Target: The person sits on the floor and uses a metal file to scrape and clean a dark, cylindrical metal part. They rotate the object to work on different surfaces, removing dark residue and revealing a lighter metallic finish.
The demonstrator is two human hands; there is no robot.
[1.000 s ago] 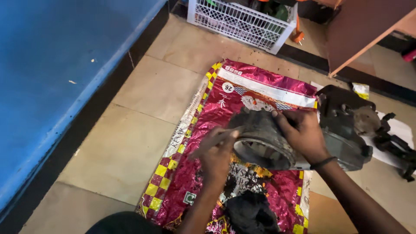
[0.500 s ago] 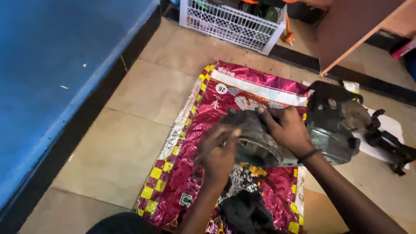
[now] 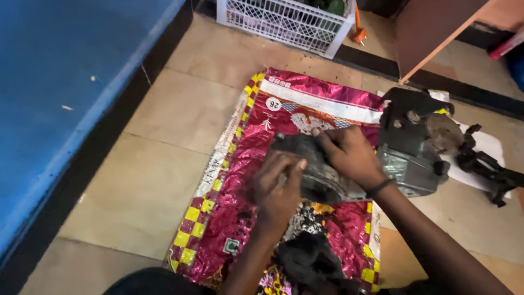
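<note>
A dirty grey engine block (image 3: 412, 155) lies on its side at the right edge of a shiny pink sack (image 3: 305, 164) spread on the tiled floor. Its round dark end part (image 3: 316, 180) faces me. My right hand (image 3: 349, 155) grips the top of that round part, a dark band on the wrist. My left hand (image 3: 278, 186) presses against the part's left rim with fingers curled; whether it holds a small tool is hidden. A black rag (image 3: 308, 259) lies on the sack below the hands.
A white plastic crate (image 3: 284, 22) stands at the back. A blue surface (image 3: 60, 93) runs along the left. A brown wooden cabinet (image 3: 436, 30) is at the back right. Black metal parts (image 3: 488, 166) rest on white paper right of the engine.
My left hand has closed in from beside the round part onto its left rim. My right hand keeps its grip on top. The view has shifted slightly.
</note>
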